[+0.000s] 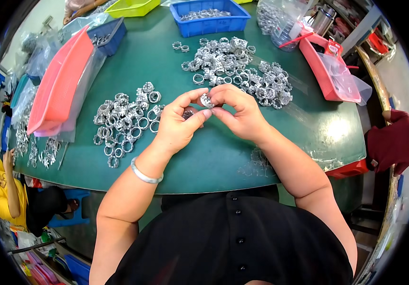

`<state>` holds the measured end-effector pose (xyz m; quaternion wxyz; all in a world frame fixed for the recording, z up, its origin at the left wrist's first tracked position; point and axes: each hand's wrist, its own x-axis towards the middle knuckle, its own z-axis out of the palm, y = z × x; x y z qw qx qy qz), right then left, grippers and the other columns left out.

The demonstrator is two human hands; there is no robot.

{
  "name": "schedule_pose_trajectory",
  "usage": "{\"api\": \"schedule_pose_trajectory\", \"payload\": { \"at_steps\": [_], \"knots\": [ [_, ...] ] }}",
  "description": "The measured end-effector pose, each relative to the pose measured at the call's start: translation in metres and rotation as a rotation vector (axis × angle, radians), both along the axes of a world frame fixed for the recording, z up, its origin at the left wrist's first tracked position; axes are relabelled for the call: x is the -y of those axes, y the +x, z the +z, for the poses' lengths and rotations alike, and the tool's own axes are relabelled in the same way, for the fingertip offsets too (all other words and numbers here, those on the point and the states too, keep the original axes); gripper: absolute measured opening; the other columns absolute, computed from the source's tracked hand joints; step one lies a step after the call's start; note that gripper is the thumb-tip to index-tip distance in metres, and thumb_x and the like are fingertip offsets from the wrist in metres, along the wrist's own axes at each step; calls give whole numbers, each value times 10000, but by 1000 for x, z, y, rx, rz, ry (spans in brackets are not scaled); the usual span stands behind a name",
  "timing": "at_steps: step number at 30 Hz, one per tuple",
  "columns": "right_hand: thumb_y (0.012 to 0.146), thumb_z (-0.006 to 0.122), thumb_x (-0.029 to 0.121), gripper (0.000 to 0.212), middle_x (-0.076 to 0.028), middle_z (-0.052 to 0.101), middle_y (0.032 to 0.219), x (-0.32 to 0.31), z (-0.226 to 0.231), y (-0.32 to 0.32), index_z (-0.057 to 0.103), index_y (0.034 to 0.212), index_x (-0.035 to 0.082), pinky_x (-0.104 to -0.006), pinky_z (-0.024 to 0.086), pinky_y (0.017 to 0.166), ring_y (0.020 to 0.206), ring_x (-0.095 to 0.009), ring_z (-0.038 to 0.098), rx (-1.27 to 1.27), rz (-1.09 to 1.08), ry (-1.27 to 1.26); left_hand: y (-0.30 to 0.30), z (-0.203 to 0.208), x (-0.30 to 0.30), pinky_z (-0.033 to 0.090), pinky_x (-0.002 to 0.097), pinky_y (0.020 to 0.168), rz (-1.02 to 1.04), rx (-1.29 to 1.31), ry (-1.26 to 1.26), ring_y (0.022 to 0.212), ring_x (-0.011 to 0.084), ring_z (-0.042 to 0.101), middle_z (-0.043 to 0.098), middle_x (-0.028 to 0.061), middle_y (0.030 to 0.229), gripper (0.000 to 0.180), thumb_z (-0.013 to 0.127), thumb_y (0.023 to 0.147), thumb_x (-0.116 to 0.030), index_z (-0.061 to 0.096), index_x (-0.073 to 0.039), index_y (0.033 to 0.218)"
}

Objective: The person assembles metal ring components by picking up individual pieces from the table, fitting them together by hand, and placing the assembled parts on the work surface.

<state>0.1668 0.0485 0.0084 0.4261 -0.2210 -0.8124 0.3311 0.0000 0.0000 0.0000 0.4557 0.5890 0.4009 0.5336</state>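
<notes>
My left hand (180,122) and my right hand (239,114) meet over the green table (214,156), both pinching one small silver metal ring part (207,100) between their fingertips. A second dark metal piece (187,114) sits inside my left palm. A pile of plain silver rings (128,122) lies just left of my left hand. A bigger heap of toothed silver ring parts (237,66) lies beyond my right hand. A silver bangle (145,175) circles my left wrist.
A blue bin (210,16) with metal parts and a lime tray (132,6) stand at the far edge. Pink trays lie at the left (59,80) and right (325,71). Clear bags (280,19) sit at the back right. A person in yellow (2,192) sits at lower left.
</notes>
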Motion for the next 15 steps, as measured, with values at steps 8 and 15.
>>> {"api": "schedule_pose_trajectory", "payload": {
  "at_steps": [8, 15],
  "knots": [
    [702, 627, 13, 232, -113, 571, 871, -16, -1, 2, 540, 917, 25, -318, 470, 673, 775, -244, 579, 41, -186, 171, -9, 4, -7, 398, 201, 498, -58, 539, -389, 604, 90, 499, 567, 61, 859, 266, 506, 862, -175, 512, -25, 1081],
    [718, 588, 56, 382, -103, 548, 983, -33, -10, 7, 518, 1092, 97, -397, 367, 829, 957, -262, 495, 501, -452, 321, -18, -2, -13, 439, 256, 533, -112, 828, -560, 677, 175, 536, 579, 95, 874, 248, 444, 871, -242, 515, -57, 1021]
  ]
}}
